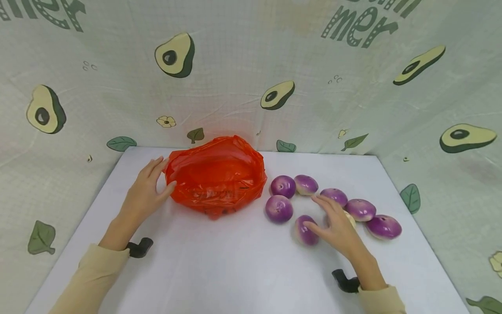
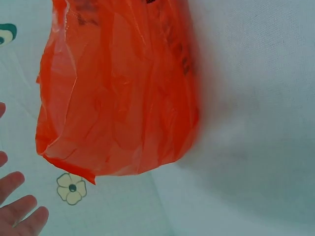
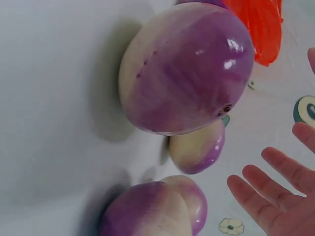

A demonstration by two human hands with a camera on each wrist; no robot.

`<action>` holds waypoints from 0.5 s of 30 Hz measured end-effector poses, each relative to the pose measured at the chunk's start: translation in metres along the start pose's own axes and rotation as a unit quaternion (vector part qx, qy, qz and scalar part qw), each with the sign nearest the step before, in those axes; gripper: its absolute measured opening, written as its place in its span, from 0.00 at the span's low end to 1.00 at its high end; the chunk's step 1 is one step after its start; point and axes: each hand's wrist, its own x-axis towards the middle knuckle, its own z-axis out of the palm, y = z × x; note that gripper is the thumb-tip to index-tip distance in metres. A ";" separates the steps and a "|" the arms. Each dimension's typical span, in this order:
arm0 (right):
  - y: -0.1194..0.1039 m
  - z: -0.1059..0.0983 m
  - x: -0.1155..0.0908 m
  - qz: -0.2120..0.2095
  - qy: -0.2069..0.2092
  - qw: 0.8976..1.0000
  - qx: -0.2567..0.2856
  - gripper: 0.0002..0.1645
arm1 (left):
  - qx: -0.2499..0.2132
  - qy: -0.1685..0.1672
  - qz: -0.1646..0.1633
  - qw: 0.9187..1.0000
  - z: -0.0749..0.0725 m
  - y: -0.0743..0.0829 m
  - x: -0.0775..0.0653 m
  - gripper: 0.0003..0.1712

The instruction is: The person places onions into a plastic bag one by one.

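A red plastic bag [image 1: 219, 198] stands on the table with its wide mouth open. Beside its left edge is my left hand [image 1: 143, 192], fingers extended and spread; the left wrist view shows fingertips [image 2: 19, 211] apart from the bag. Over the purple-and-cream turnips, my right hand [image 1: 339, 226] hovers with its fingers spread. Its thumb overlaps the edge of the nearest turnip [image 1: 306, 231] in the head view; whether they touch I cannot tell. That turnip [image 3: 189, 69] looks large in the right wrist view, where the fingers [image 3: 256, 187] hold nothing. A pale turnip [image 1: 349, 219] is partly hidden by the hand.
Two turnips, one nearer [image 1: 279, 209] and one behind it [image 1: 283, 186], lie right of the bag. Several more, including one at the far right [image 1: 384, 227], form a loose row. A patterned cloth [image 1: 235, 56] rises behind the white table [image 1: 219, 266].
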 end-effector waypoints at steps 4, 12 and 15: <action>0.003 0.004 -0.003 0.009 -0.002 1.000 0.029 0.44 | -0.015 0.003 -0.007 1.000 0.002 -0.003 -0.002 0.38; 0.008 0.014 -0.011 0.034 -0.009 0.997 0.068 0.43 | -0.030 0.020 -0.016 0.999 0.009 -0.007 -0.006 0.38; 0.009 0.018 -0.014 0.034 -0.005 0.996 0.078 0.42 | -0.031 0.020 -0.026 0.999 0.012 -0.009 -0.008 0.38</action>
